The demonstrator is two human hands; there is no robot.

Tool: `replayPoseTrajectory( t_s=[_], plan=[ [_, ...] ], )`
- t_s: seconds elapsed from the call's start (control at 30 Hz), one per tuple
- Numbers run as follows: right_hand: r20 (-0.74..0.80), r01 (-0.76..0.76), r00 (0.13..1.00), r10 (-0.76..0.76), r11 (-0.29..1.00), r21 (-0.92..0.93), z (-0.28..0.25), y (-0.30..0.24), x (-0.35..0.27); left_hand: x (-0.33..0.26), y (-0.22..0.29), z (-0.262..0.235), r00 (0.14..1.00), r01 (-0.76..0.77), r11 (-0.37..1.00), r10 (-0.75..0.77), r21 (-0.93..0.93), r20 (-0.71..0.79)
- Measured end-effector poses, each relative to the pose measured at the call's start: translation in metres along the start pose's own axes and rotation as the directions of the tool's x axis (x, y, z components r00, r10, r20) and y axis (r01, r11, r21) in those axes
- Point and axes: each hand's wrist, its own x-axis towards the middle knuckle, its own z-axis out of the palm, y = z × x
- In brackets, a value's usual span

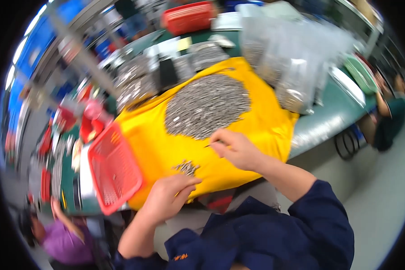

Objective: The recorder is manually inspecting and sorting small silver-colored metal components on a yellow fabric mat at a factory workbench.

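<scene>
On a yellow cloth (252, 121), a right hand (236, 148) pinches one thin metal pin just below the large grey pin heap (207, 105); the left hand (168, 195) curls, fingers narrowed, beside a smaller pin cluster (186, 168).

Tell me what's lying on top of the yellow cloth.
On the yellow cloth lie a big heap of small grey metal parts and a small pile near the left hand. Whatever is beneath the heap is hidden.

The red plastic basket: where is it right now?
In the head view the red plastic basket sits at the left edge of the yellow cloth, left of the left hand and the small pile of metal pieces.
</scene>
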Motion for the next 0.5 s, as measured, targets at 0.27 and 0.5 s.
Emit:
replayPoseTrajectory(
  t_s=[0.27, 0.5],
  plan=[
    [-0.042, -0.042, 0.998, 0.042, 0.999, -0.011, -0.024, 0.02, -0.024, 0.008, -0.013, 0.04, 0.944, 0.228, 0.859, -0.311, -0.459, -0.113],
    [-0.209, -0.098, 0.972, 0.108, 0.993, 0.06, -0.062, 0.044, -0.055, 0.054, 0.004, 0.057, 0.959, 0.252, 0.929, -0.277, -0.27, -0.057]
  ],
)
